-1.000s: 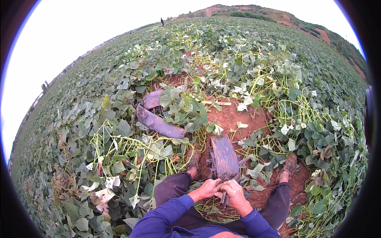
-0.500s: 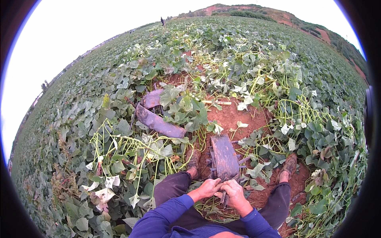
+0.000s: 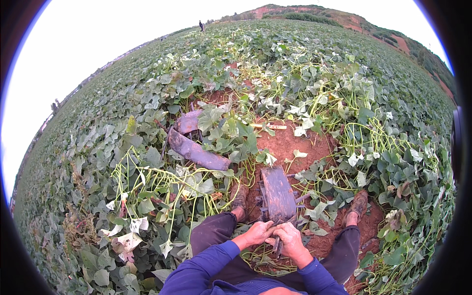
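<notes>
Between my spread feet stands a dark, worn, curved slab [image 3: 279, 191] with short spikes along its sides; I cannot make out what it is for. My left hand [image 3: 257, 233] is closed at its near end, fingers bent around something dark. Close against it, my right hand [image 3: 290, 240] is also closed, with a thin dark strip [image 3: 279, 249] sticking out below its fingers. The hands nearly touch, and what lies between them is mostly hidden. Farther off to the left, similar dark curved pieces [image 3: 199, 153] lie bent on the vines.
Leafy green vines [image 3: 147, 98] spread all around, with pulled stems [image 3: 157, 182] on the left and more on the right. Reddish bare soil [image 3: 290, 145] shows ahead. A pale stick [image 3: 268, 127] lies there. Far off stands a person [image 3: 201, 26].
</notes>
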`<state>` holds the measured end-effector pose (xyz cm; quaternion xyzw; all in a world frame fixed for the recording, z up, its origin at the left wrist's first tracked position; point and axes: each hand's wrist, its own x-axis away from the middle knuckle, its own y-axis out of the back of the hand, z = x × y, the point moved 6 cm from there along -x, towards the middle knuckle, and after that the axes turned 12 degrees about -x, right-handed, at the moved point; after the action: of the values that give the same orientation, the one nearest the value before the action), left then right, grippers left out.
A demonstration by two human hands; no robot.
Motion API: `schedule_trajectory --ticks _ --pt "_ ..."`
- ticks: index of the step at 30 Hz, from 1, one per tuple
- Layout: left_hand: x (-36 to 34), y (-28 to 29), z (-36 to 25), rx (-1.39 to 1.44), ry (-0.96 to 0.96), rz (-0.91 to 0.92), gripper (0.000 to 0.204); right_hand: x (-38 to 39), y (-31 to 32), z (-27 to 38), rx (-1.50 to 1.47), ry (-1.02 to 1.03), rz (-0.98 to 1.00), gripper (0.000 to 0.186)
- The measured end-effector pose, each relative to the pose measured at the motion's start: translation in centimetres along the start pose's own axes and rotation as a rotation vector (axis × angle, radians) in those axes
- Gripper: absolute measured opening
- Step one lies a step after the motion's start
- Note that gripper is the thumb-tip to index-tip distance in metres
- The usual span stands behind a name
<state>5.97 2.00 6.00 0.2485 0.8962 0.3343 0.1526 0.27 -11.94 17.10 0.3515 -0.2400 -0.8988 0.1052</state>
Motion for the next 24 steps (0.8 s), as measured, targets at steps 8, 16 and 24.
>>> schedule_trajectory --ticks 8,16,24 --pt "0.2 -0.7 1.1 -0.005 0.003 -0.015 0.03 -0.3 0.1 0.4 -0.016 0.013 0.003 0.036" --pt "0.2 -0.5 0.8 -0.003 -0.005 -0.007 0.03 -0.2 0.0 0.2 -0.015 0.007 0.004 0.035" --pt "0.2 -0.4 0.7 -0.007 -0.013 -0.016 0.03 -0.1 -0.1 0.1 -0.014 0.008 0.005 0.036"
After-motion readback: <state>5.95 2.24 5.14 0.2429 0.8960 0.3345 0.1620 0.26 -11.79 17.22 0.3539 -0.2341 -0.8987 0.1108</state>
